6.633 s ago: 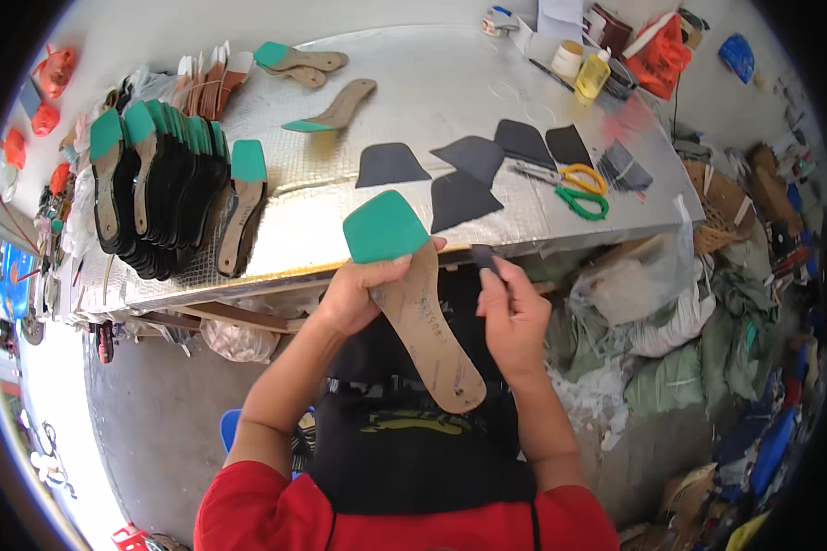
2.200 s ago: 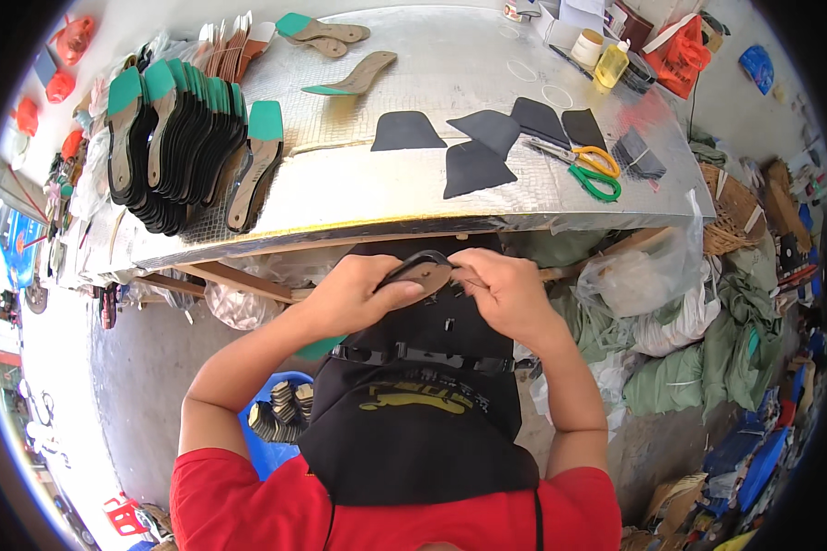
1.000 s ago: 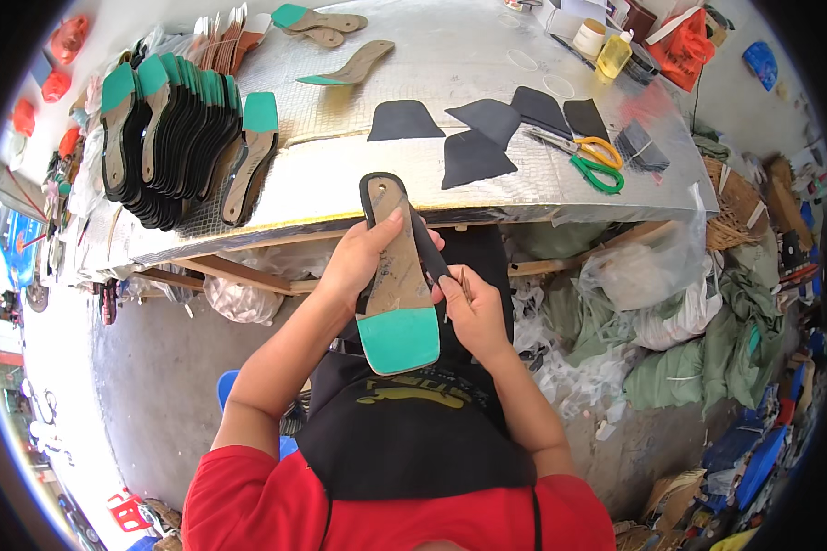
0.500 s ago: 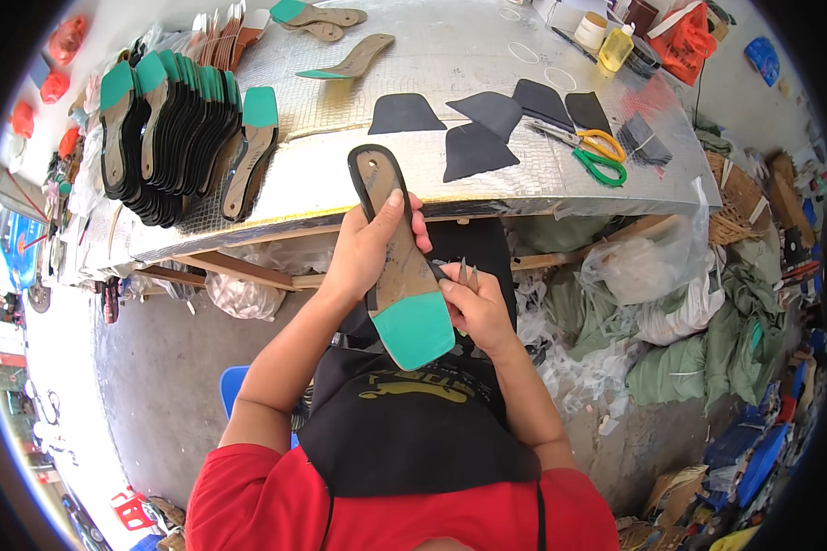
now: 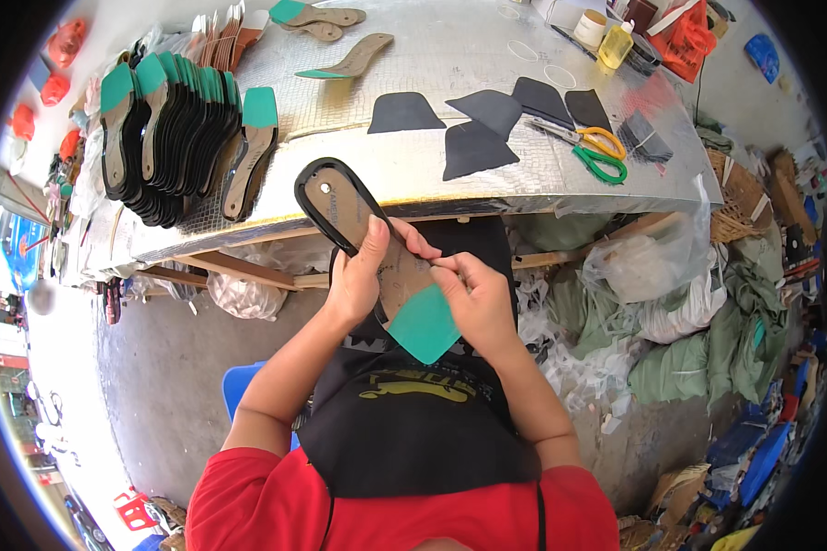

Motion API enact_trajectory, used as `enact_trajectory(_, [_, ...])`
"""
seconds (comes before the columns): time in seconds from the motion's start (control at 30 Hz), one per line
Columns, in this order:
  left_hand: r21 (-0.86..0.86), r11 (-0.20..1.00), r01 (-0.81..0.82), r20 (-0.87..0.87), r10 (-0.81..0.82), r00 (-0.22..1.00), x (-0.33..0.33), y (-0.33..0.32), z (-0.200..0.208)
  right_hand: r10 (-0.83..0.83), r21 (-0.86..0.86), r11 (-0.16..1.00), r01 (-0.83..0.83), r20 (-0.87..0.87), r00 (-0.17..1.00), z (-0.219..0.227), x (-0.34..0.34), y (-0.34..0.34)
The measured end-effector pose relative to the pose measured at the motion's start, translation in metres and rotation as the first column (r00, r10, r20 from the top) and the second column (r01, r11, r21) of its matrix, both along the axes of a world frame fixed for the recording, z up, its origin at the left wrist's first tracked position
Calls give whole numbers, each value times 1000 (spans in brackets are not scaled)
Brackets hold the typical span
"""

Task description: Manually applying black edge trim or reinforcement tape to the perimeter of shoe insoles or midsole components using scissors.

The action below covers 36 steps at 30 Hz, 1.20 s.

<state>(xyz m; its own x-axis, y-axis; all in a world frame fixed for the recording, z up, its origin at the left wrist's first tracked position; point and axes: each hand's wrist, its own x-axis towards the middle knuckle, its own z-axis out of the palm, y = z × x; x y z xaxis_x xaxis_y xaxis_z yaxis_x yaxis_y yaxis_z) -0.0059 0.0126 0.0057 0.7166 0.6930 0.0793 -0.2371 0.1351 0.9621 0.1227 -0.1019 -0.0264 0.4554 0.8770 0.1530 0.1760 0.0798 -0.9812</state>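
Left hand (image 5: 356, 283) grips the waist of a green-toed insole board (image 5: 400, 275), its black-edged heel extending beyond; the right hand (image 5: 478, 301) pinches its right edge, just above the green. Past both hands lie black trapezoid pieces (image 5: 481, 151), scissors (image 5: 572, 138) farther right, stacked insoles (image 5: 170, 138) farther left.

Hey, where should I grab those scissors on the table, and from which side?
Likely by the green handle loop and yellow handle loop, right hand coming from the near right: the loops face that way, while the blades point left, by the dark cut pieces.
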Motion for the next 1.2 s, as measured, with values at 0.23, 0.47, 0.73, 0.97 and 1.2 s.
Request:
enact_trajectory(0.23, [-425,903,-65,28,85,996,0,-1,13,113,-131,981,-146,-229,967,4,14,5])
enact_trajectory(0.47, [-569,822,19,231,137,963,-5,11,3,203,76,974,-211,-702,683,5,8,-7])
enact_trajectory(0.73, [-610,792,24,268,178,947,0,-5,-1,147,127,989,-75,-832,535,-11,-27,0])
enact_trajectory(0.97, [-619,785,-4,239,194,951,2,-14,-2,188,176,982,-70,-855,483,-11,-26,9])
enact_trajectory(1.2, [-607,794,-19,191,169,967,-2,-11,-4,265,209,964,-163,-732,627,-31,-8,2])
